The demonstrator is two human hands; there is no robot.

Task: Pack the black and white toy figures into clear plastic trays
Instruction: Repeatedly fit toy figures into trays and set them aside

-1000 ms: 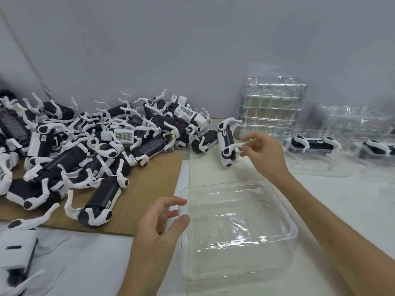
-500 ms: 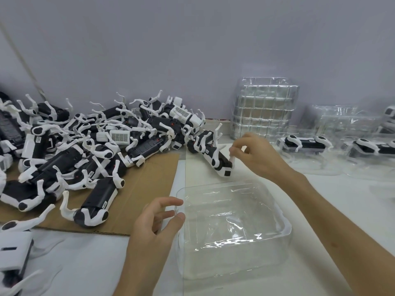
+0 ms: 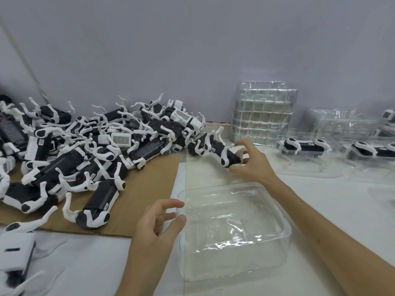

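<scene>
Clear tray (image 3: pixel 230 231) sat empty on the white table, front centre. Right hand (image 3: pixel 252 165) pinched the near end of one figure (image 3: pixel 215 149), thumb under, fingers curled over it. A second ago that figure stood upright at the pile (image 3: pixel 96 146) edge; since then it had tipped over and been drawn off toward the tray, its far end close against the pile. Left hand (image 3: pixel 158 227) had barely moved: fingers loose and spread, gripping nothing, thumb seemingly touching the tray's left rim. Pick looked done, placing not yet. Filled trays (image 3: pixel 303 146) lay to the right, spare stack (image 3: pixel 265 116) behind.
</scene>
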